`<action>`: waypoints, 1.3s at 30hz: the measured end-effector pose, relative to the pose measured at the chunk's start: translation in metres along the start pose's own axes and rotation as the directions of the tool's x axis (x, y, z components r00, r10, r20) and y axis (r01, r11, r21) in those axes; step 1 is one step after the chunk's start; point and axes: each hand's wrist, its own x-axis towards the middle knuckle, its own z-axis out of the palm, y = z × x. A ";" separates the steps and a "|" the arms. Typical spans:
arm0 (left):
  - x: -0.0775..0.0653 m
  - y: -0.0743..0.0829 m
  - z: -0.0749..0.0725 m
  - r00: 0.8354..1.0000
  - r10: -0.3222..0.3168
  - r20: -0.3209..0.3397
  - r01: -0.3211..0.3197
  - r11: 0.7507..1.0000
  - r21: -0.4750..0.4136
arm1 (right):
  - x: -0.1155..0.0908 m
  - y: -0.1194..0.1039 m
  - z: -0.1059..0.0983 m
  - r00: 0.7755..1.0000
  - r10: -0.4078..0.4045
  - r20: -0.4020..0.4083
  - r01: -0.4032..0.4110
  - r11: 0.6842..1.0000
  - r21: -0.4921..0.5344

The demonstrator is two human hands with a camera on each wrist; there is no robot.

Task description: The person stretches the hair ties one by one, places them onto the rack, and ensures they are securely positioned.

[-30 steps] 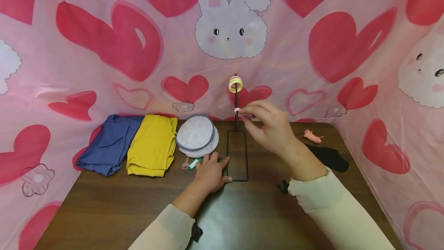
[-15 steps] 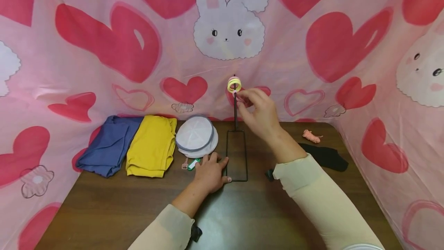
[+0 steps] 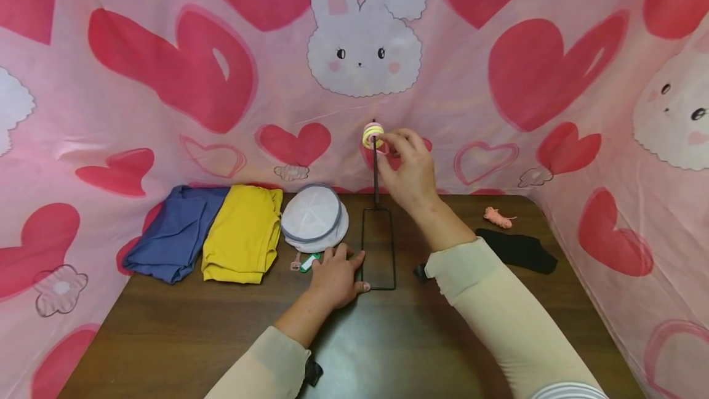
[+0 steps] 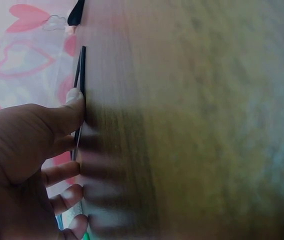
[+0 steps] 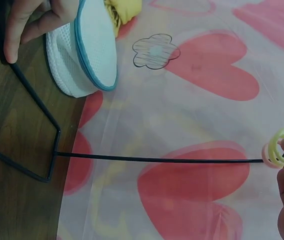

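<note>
A black wire stand [image 3: 376,177] has a rectangular base on the table and a tall post. Yellow and pink hair ties [image 3: 368,143] hang together at its top. My right hand [image 3: 411,171] pinches a pink hair tie [image 3: 374,138] between thumb and fingers, right at the end of the stand's arm and against the hanging ones. In the right wrist view the fingers partly cover the bunch. Down at the base, my left hand [image 3: 335,276] rests with fingers spread, its thumb on the wire frame [image 4: 83,65] in the left wrist view.
Left of the stand lie a white mesh bag [image 3: 312,217], a green tag [image 3: 309,262], folded yellow cloth [image 3: 242,233] and folded blue cloth [image 3: 174,233]. To the right are a coral yarn bundle [image 3: 499,218] and a black cloth [image 3: 517,250]. A heart-patterned curtain [image 3: 221,79] surrounds the table.
My right hand has moved up along the post with the pink hair tie, from mid-height to the stand's top. My left hand has stayed on the base.
</note>
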 end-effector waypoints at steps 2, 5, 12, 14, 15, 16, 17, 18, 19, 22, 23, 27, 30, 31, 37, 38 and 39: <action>0.000 0.000 0.001 1.000 0.000 -0.003 0.000 1.000 0.002 | -0.001 0.000 -0.001 1.000 0.002 -0.002 -0.002 1.000 0.003; 0.000 -0.001 0.001 1.000 -0.001 -0.002 0.001 1.000 0.003 | -0.005 -0.001 -0.005 1.000 0.000 0.001 0.000 1.000 0.012; 0.000 -0.001 0.003 1.000 -0.006 0.006 0.006 1.000 0.008 | -0.023 -0.001 -0.022 0.998 -0.021 0.053 0.021 1.000 -0.008; 0.000 -0.002 0.003 1.000 -0.006 0.008 0.006 1.000 0.008 | -0.030 0.001 -0.027 0.998 -0.023 0.065 0.023 1.000 -0.011; 0.000 -0.002 0.004 1.000 -0.007 0.009 0.007 1.000 0.010 | -0.033 0.001 -0.030 0.997 -0.023 0.070 0.024 1.000 -0.008; 0.000 -0.002 0.004 1.000 -0.008 0.010 0.007 1.000 0.010 | -0.036 0.002 -0.032 0.997 -0.023 0.076 0.024 1.000 -0.010; 0.000 -0.002 0.004 1.000 -0.009 0.013 0.009 1.000 0.010 | -0.039 0.004 -0.035 0.996 -0.022 0.081 0.023 1.000 -0.011; 0.000 -0.002 0.005 1.000 -0.010 0.014 0.010 1.000 0.009 | -0.041 0.004 -0.037 0.996 -0.022 0.086 0.023 1.000 -0.007; 0.000 -0.003 0.005 1.000 -0.010 0.016 0.010 1.000 0.010 | -0.044 0.005 -0.040 0.995 -0.024 0.094 0.024 1.000 -0.007; 0.000 -0.003 0.005 1.000 -0.009 0.017 0.009 1.000 0.011 | -0.052 0.007 -0.047 0.992 -0.019 0.121 0.021 1.000 -0.010; 0.000 -0.003 0.005 1.000 -0.008 0.015 0.008 1.000 0.013 | -0.054 0.008 -0.050 0.991 -0.016 0.132 0.018 1.000 -0.013; 0.001 -0.002 0.003 1.000 -0.004 0.007 0.004 1.000 0.017 | -0.063 0.010 -0.058 0.988 -0.025 0.153 0.031 0.999 -0.038; 0.001 -0.002 0.002 1.000 -0.003 0.007 0.002 1.000 0.013 | -0.070 0.013 -0.063 0.985 -0.067 0.158 0.073 0.997 -0.031; 0.001 -0.001 0.001 1.000 -0.003 0.009 0.003 1.000 0.011 | -0.072 0.013 -0.064 0.983 -0.082 0.161 0.087 0.996 -0.024; 0.000 -0.001 0.001 1.000 -0.002 0.009 0.001 1.000 0.011 | -0.087 0.017 -0.078 0.969 -0.068 0.239 0.072 0.997 -0.008; 0.000 -0.001 0.001 1.000 -0.001 0.009 0.001 1.000 0.011 | -0.089 0.018 -0.081 0.965 -0.057 0.254 0.060 0.998 -0.003; 0.000 -0.001 0.001 1.000 -0.001 0.009 0.000 1.000 0.009 | -0.092 0.018 -0.083 0.963 -0.051 0.264 0.054 0.999 -0.004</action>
